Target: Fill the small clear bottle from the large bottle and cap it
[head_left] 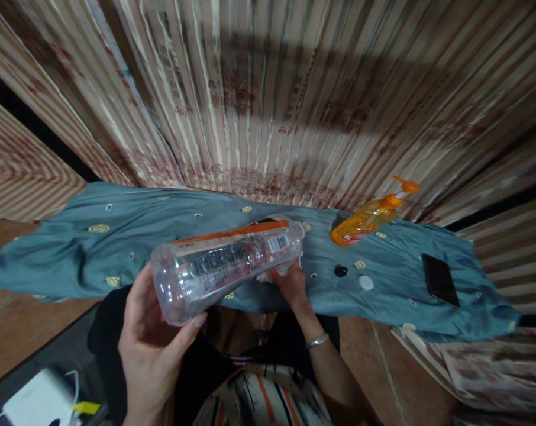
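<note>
A large clear plastic bottle with an orange-edged printed label and a barcode lies tilted in the air above the cloth, its neck toward the right. My left hand grips it round the base, thumb underneath on the near side. Close below the neck end, my right hand has its fingers closed on a crumpled white tissue; the bottle hides part of those fingers. Whether the tissue touches the bottle I cannot tell. To the right on the cloth lie a small black cap and a white round disc.
A pump bottle of orange liquid stands at the back right of the blue-green cloth. Farther right lies a dark phone. A striped curtain hangs behind. At lower left a white device rests on a dark surface.
</note>
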Available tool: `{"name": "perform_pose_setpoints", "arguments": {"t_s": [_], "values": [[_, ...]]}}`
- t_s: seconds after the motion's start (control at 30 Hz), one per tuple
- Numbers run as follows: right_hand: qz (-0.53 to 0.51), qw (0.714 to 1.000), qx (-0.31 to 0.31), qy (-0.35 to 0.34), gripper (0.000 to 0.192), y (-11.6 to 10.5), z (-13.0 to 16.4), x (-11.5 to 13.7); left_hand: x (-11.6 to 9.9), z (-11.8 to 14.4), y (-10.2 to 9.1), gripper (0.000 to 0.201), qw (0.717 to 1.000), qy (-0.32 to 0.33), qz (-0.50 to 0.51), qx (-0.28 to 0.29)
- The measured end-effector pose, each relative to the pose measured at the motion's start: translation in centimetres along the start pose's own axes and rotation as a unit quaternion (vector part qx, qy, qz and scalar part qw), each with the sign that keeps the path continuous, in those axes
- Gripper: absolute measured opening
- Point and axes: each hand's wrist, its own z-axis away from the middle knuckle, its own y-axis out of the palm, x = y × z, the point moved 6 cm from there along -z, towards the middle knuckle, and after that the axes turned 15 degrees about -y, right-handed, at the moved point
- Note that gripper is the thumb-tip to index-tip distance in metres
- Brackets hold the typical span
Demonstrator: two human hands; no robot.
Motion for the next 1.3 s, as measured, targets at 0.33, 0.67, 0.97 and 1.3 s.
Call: {"name": "perform_pose_setpoints", "arguments": {"t_s": [0.33,0.67,0.97,1.3], "values": [[-0.010,1.000,-0.014,0.000,0.071,-0.12,-0.04,0.27,-0.20,0.00,0.29,0.095,1.000,-0.007,0.006,-0.005],[-0.012,1.000,-0.009,-0.013,0.070,-0.27,-0.08,0.33,-0.35,0.17,0.29,0.092,1.000,0.012,-0.003,0.002],[0.000,1.000,-0.008,-0.012,0.070,-0.20,-0.03,0.32,-0.43,0.03,0.31,0.093,1.000,0.001,0.003,0.003],[-0.002,1.000,-0.016,-0.016,0.067,-0.21,-0.02,0.17,-0.44,0.23,0.42,0.092,1.000,0.015,-0.008,0.009]]}}
